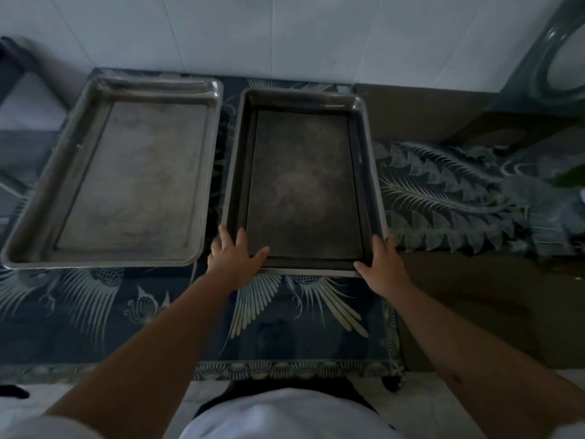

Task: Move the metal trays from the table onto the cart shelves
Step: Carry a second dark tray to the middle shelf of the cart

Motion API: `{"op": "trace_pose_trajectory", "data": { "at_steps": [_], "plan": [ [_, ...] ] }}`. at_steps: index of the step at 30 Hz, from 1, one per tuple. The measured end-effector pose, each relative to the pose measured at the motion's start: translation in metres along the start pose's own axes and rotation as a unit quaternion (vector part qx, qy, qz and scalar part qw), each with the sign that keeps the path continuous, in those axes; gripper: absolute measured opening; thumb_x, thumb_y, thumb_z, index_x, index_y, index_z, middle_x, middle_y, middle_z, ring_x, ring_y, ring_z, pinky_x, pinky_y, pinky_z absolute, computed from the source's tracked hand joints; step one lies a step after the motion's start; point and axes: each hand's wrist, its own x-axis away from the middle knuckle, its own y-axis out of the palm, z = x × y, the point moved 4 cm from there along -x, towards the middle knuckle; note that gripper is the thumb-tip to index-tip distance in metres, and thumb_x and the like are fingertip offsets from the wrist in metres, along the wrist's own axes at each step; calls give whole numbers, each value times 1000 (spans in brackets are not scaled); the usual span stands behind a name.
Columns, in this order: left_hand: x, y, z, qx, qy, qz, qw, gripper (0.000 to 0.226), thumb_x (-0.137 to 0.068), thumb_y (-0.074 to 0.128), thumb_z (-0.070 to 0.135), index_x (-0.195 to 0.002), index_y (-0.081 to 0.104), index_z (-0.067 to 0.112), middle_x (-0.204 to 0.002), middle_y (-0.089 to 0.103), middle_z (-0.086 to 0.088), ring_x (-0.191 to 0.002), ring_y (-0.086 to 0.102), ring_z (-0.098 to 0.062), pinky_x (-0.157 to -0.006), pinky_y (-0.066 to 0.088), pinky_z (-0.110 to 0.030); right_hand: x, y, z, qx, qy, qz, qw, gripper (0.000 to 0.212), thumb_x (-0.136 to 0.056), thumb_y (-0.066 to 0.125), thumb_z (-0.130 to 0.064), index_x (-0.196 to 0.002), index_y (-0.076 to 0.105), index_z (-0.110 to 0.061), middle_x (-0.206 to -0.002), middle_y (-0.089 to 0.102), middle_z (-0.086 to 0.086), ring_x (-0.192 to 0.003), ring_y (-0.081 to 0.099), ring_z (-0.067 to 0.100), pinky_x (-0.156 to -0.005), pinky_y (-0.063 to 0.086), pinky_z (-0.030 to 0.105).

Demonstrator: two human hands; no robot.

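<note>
Two rectangular metal trays lie side by side on a table covered with a dark blue bird-patterned cloth (95, 312). The darker tray (304, 185) sits in the middle. My left hand (235, 255) grips its near left corner, thumb inside the rim. My right hand (381, 264) holds its near right corner, thumb over the rim. The lighter tray (126, 179) rests to the left, untouched, its near left corner at the table's edge. No cart shows in this view.
A white tiled wall (285, 33) runs behind the table. A brown surface (474, 312) lies to the right, with a grey-green round-framed object (557, 64) at the far right. A dark frame (19, 74) stands at the far left.
</note>
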Motion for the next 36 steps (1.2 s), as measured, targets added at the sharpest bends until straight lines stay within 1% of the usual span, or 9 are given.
{"op": "trace_pose_trajectory", "data": {
  "at_steps": [5, 10, 15, 18, 21, 26, 31, 33, 36],
  "plan": [
    [19, 11, 6, -42, 3, 7, 999, 94, -87, 31, 78, -157, 12, 17, -164, -13, -20, -146, 10, -48, -115, 23, -57, -3, 0, 16, 33, -17, 15, 999, 74, -92, 56, -47, -151, 24, -16, -161, 3, 15, -137, 31, 42, -106, 37, 49],
    [59, 23, 5, 14, -6, 73, 997, 69, -93, 49, 58, -142, 35, 11, -157, 24, -21, -131, 40, -47, -102, 44, -54, 34, 1, 44, 28, -36, -10, 999, 86, -88, 63, -45, -152, 14, -15, -159, 9, 15, -134, 38, 38, -100, 43, 45],
    [100, 37, -18, 61, -61, 100, 991, 63, -92, 54, 53, -138, 33, 15, -128, 42, -14, -100, 61, -41, -76, 52, -46, 85, 3, 78, 112, -38, -32, 992, 94, -86, 60, -55, -152, 5, -16, -142, 29, 17, -102, 59, 36, -64, 44, 35],
    [100, 41, -28, 107, -100, 77, 986, 52, -93, 50, 56, -128, 39, 18, -111, 57, -9, -92, 64, -34, -72, 51, -42, 82, -12, 87, 97, -21, -16, 995, 83, -88, 51, -60, -150, 14, -18, -139, 41, 16, -107, 58, 37, -71, 45, 40],
    [80, 37, -27, 227, -115, 61, 965, 40, -97, 49, 52, -116, 47, 18, -98, 61, -6, -74, 58, -18, -61, 45, -33, 52, -25, 80, -28, 9, -37, 999, 67, -91, 53, -54, -143, 33, -18, -137, 51, 9, -117, 55, 30, -83, 47, 39],
    [42, 28, -29, 364, -155, 67, 916, 44, -104, 37, 43, -111, 59, 5, -100, 57, -11, -93, 55, -29, -79, 37, -35, 6, -22, 72, -165, 93, -13, 982, 45, -98, 41, -50, -119, 54, -12, -112, 60, 13, -84, 52, 23, -73, 37, 34],
    [47, 42, -36, 370, -160, 64, 913, 39, -103, 41, 42, -92, 60, 10, -85, 58, -6, -91, 59, -32, -75, 41, -38, 9, -15, 84, -144, 103, 43, 983, 45, -100, 36, -47, -78, 56, -13, -80, 57, 7, -82, 58, 31, -62, 37, 33],
    [56, 46, -43, 401, -168, 50, 899, 38, -101, 42, 46, -87, 61, 15, -90, 63, -11, -90, 62, -32, -82, 50, -44, 21, -9, 91, -191, 110, 26, 975, 43, -98, 41, -49, -75, 59, -18, -78, 60, 6, -76, 60, 24, -56, 39, 29],
    [73, 52, -52, 413, -173, 29, 894, 45, -99, 42, 52, -92, 66, 15, -92, 67, -14, -87, 65, -32, -85, 53, -47, 41, 1, 101, -269, 124, -1, 955, 38, -95, 48, -51, -78, 64, -22, -83, 66, 6, -77, 63, 20, -66, 51, 33]
  ]
}}
